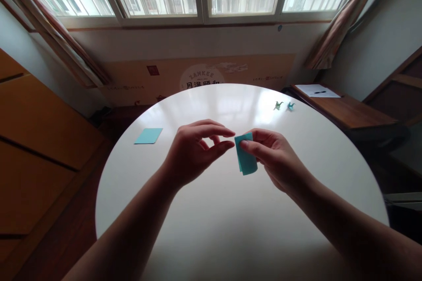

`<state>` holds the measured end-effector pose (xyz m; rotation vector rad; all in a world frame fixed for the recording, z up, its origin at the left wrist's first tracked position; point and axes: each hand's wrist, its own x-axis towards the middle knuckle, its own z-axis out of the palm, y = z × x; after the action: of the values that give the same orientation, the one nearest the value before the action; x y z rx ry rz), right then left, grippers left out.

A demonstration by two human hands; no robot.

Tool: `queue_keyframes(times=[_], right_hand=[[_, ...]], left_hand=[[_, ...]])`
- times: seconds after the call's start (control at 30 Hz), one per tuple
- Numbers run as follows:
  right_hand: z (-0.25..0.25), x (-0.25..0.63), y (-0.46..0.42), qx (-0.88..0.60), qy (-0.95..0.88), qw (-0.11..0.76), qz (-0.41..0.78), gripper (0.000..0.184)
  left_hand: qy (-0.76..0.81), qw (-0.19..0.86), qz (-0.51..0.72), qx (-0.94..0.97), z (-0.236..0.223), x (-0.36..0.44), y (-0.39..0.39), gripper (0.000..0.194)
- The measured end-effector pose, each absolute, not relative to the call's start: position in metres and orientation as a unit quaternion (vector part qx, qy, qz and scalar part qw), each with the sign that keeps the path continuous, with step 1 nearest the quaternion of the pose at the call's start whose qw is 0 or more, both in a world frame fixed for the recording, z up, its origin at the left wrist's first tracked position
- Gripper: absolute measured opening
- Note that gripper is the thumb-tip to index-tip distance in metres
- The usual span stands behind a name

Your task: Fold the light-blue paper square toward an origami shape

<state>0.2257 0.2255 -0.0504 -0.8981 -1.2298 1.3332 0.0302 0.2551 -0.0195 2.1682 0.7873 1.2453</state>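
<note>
A teal sheet of paper point(247, 162), bent over on itself into a narrow upright shape, is held above the table. My right hand point(272, 151) pinches it, thumb on the near face and the other fingers behind. Just left of the paper, my left hand point(201, 147) has thumb and forefinger apart, their tips close to the paper's upper left corner. Nothing shows between those fingertips. A flat stack or square of light blue paper point(148, 136) lies to the left of my left hand.
On the round white table point(198, 219), a green folded paper bird point(278, 105) and a blue folded paper bird point(290, 106) stand at the far right. Beyond them, a wooden side table point(356, 112) bears white paper point(310, 89) and a pen point(319, 92). Windows line the back wall.
</note>
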Motion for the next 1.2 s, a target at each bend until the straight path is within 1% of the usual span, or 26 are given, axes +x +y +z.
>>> queue_keyframes(times=[0.17, 0.33, 0.73, 1.2], right_hand=[[-0.0522, 0.2280, 0.2230, -0.371, -0.533, 0.496, 0.576, 0.016], [-0.0517, 0.2276, 0.2223, -0.367, -0.535, 0.495, 0.579, 0.021], [-0.0468, 0.2261, 0.2196, -0.389, -0.540, 0.496, 0.558, 0.025], [-0.0456, 0.2275, 0.2190, -0.401, -0.557, 0.494, 0.534, 0.024]], left_hand=[[0.238, 0.180, 0.441, 0.846, -0.0153, 0.0283, 0.2540, 0.013], [0.228, 0.144, 0.433, 0.860, -0.0117, 0.0273, 0.2531, 0.010], [0.217, 0.111, 0.444, 0.862, -0.0152, 0.0301, 0.2497, 0.005], [0.222, 0.085, 0.448, 0.862, -0.0184, 0.0303, 0.2490, 0.001]])
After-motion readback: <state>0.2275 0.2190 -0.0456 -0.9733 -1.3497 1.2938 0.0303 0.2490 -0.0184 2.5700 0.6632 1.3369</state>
